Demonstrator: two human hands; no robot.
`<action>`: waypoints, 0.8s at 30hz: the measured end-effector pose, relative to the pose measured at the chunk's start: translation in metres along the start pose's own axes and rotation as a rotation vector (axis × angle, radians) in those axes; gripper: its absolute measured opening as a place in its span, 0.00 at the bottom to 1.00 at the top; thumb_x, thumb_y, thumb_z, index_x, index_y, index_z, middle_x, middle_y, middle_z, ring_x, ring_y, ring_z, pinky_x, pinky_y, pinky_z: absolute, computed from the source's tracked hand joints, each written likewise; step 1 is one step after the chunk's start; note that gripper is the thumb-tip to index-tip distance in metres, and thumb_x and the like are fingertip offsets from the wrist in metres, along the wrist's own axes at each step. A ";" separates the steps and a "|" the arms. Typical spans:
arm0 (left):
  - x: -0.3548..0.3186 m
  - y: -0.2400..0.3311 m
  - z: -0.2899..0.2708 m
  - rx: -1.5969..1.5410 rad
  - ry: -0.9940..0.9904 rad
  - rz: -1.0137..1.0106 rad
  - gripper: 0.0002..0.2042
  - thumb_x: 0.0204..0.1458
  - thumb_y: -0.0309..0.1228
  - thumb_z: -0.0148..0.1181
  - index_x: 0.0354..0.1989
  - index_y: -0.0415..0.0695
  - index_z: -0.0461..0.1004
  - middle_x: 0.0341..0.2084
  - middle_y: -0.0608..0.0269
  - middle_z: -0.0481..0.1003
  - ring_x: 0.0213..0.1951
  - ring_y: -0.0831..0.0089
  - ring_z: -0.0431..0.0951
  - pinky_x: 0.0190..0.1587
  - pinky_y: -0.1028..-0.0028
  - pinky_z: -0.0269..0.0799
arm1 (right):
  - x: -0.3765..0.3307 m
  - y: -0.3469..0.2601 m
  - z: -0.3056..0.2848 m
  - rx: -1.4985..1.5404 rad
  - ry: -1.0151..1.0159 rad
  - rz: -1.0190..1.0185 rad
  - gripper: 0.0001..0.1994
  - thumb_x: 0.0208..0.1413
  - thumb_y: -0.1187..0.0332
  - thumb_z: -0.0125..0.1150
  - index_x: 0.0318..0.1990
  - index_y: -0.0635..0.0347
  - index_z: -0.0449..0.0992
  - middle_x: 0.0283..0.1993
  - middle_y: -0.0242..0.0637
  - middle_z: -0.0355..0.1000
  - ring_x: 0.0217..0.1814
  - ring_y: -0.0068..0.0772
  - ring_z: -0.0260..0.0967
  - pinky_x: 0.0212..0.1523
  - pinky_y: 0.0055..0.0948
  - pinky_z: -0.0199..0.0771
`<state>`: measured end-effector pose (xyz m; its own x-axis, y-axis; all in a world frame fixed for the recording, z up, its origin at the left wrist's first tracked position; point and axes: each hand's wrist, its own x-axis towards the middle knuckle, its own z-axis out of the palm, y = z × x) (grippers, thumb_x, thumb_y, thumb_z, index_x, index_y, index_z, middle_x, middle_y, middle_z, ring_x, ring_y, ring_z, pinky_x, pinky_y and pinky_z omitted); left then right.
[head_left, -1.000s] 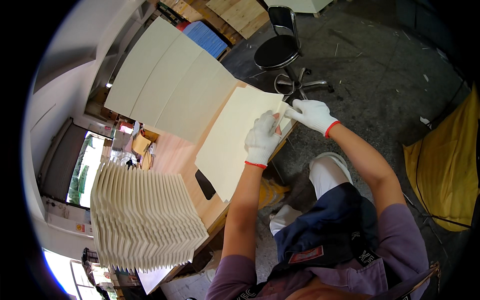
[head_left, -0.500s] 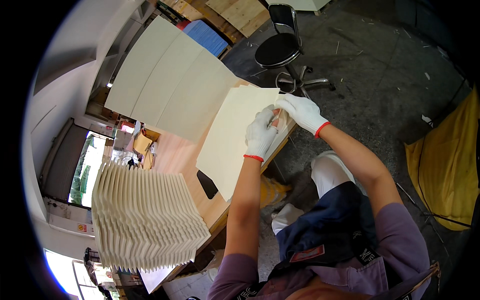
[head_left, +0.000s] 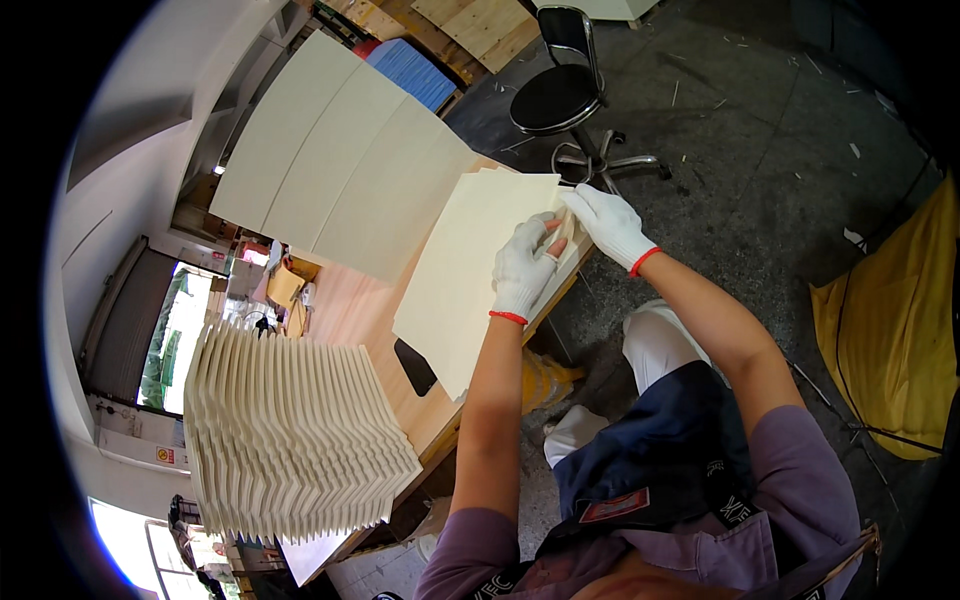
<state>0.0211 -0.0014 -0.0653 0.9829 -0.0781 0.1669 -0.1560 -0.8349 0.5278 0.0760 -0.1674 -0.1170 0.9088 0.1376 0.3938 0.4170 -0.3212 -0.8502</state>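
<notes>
On the wooden table lies a large cream sheet (head_left: 475,270), with other sheet edges showing under its far end. My left hand (head_left: 522,268), in a white knit glove with a red cuff, rests on this sheet near its right edge. The thumb and a finger of that hand have bare tips and are spread apart beside a raised strip along the edge. Gloved the same way, my right hand (head_left: 608,225) is closed on the sheet's far right corner. Its fingertips are partly hidden, as is the layer between them.
Stacked, zigzag-folded cream sheets (head_left: 290,440) stand at the table's near left. Wide pale panels (head_left: 345,160) lie at the far left. A black swivel chair (head_left: 560,100) stands beyond the table; yellow cloth (head_left: 890,330) hangs at right. A dark flat piece (head_left: 413,368) shows beside the sheet.
My right hand has shifted slightly right and toward me along the edge. The gap between my left thumb and finger has widened a little.
</notes>
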 end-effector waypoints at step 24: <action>0.000 -0.009 0.010 -0.003 0.096 0.082 0.14 0.53 0.33 0.64 0.50 0.51 0.79 0.34 0.58 0.78 0.35 0.70 0.78 0.41 0.73 0.72 | -0.002 -0.005 -0.003 -0.044 -0.031 0.021 0.20 0.66 0.48 0.42 0.41 0.56 0.71 0.32 0.50 0.72 0.38 0.55 0.72 0.38 0.48 0.67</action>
<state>0.0235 0.0012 -0.0782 0.9530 -0.0931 0.2882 -0.2355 -0.8261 0.5119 0.0727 -0.1685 -0.1129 0.9175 0.1589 0.3647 0.3978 -0.3649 -0.8418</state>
